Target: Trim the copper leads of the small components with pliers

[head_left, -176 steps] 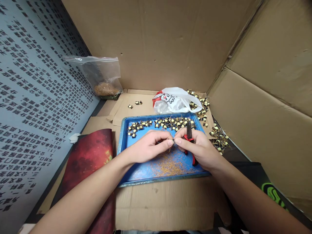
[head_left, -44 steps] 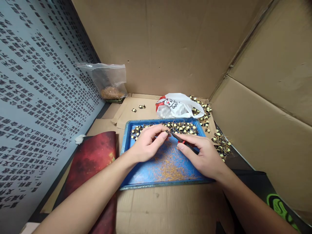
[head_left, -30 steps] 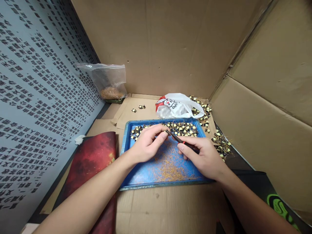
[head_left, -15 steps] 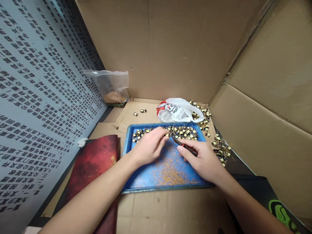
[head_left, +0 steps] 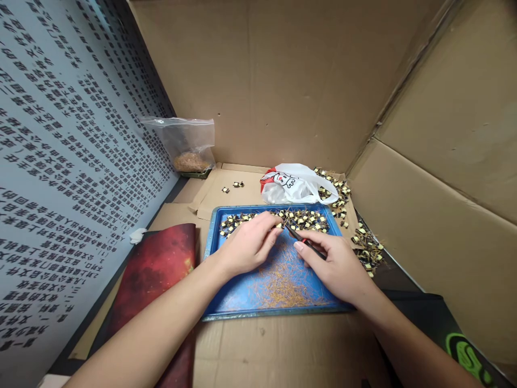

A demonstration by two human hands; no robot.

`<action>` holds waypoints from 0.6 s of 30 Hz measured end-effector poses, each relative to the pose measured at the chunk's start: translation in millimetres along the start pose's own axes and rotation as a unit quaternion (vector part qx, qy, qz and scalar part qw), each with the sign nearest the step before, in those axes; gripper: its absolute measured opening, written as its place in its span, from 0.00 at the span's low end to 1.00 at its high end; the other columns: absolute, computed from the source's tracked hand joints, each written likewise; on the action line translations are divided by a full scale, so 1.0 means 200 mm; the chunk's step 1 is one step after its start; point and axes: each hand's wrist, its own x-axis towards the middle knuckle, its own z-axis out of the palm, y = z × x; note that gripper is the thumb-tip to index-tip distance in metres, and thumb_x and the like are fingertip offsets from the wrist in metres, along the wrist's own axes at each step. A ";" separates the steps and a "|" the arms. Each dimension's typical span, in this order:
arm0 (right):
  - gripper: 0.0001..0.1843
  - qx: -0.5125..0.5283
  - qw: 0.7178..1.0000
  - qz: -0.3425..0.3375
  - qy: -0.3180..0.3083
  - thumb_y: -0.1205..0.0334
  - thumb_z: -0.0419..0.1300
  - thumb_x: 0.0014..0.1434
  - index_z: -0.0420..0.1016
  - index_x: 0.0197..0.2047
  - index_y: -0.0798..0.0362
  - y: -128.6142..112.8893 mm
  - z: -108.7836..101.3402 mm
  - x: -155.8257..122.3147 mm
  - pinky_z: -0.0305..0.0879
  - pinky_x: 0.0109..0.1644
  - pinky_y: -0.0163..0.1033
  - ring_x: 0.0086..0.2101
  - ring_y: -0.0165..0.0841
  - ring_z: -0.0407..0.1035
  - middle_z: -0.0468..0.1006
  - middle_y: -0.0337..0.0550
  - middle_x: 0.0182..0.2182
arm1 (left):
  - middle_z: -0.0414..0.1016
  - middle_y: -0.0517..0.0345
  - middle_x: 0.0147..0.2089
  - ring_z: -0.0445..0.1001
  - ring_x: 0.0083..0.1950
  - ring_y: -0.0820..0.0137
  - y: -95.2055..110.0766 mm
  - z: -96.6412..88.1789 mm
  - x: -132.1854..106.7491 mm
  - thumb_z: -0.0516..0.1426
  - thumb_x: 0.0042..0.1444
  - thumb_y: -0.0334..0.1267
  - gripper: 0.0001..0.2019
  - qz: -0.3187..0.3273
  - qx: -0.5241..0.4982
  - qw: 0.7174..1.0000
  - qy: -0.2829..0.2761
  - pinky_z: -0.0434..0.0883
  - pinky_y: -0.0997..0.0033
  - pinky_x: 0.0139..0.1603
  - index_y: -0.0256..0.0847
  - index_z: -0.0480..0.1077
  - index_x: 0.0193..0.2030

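My left hand pinches a small yellow-and-black component over the blue tray. My right hand grips red-handled cutters, whose tip points left and meets that component. Along the tray's far edge lies a row of several similar components. Cut copper wire scraps litter the tray between my hands and its near rim.
A white plastic bag sits behind the tray. More components are heaped to its right. A clear bag of scraps stands at the back left. A red mat lies left of the tray. Cardboard walls enclose the space.
Both hands shifted slightly toward the far row of components. The cutter tip stays at the pinched component. The head camera tilted a little, moving the scene down in view.
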 end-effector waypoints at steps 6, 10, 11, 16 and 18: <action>0.22 0.002 1.000 0.020 -0.011 0.50 0.60 0.72 0.86 0.56 0.56 0.01 0.01 0.00 0.68 0.33 0.41 0.28 0.37 0.73 0.81 0.42 0.29 | 0.79 0.47 0.47 0.80 0.48 0.61 0.00 0.00 0.00 0.49 0.78 0.38 0.12 0.006 0.015 1.000 0.000 0.77 0.61 0.52 0.36 0.70 0.56; 0.19 0.012 1.000 0.022 -0.009 0.50 0.60 0.72 0.85 0.52 0.54 0.00 0.01 0.00 0.68 0.35 0.41 0.29 0.37 0.74 0.83 0.42 0.31 | 0.79 0.48 0.47 0.80 0.47 0.62 0.00 0.00 0.00 0.49 0.78 0.38 0.11 0.009 0.029 1.000 -0.002 0.78 0.62 0.51 0.37 0.70 0.56; 0.18 0.014 1.000 0.022 -0.011 0.50 0.60 0.72 0.85 0.50 0.54 0.00 0.01 0.00 0.67 0.35 0.41 0.29 0.36 0.73 0.82 0.42 0.31 | 0.80 0.47 0.47 0.80 0.47 0.62 -0.01 0.00 0.00 0.49 0.78 0.38 0.12 0.011 0.032 0.999 -0.003 0.78 0.63 0.50 0.37 0.70 0.56; 0.29 -0.001 0.999 0.016 -0.032 0.41 0.52 0.76 0.70 0.27 0.51 0.01 -0.01 0.01 0.58 0.33 0.40 0.26 0.33 0.66 0.72 0.37 0.23 | 0.80 0.47 0.46 0.81 0.47 0.63 -0.02 0.01 -0.01 0.49 0.77 0.33 0.12 0.022 0.031 0.999 -0.002 0.78 0.64 0.48 0.36 0.71 0.57; 0.30 -0.011 0.999 0.014 -0.039 0.41 0.51 0.77 0.67 0.26 0.50 0.02 -0.02 0.01 0.55 0.33 0.40 0.26 0.33 0.65 0.70 0.36 0.22 | 0.80 0.48 0.46 0.80 0.46 0.63 -0.01 0.01 -0.01 0.49 0.76 0.32 0.11 0.025 0.021 0.999 -0.004 0.78 0.64 0.48 0.36 0.72 0.56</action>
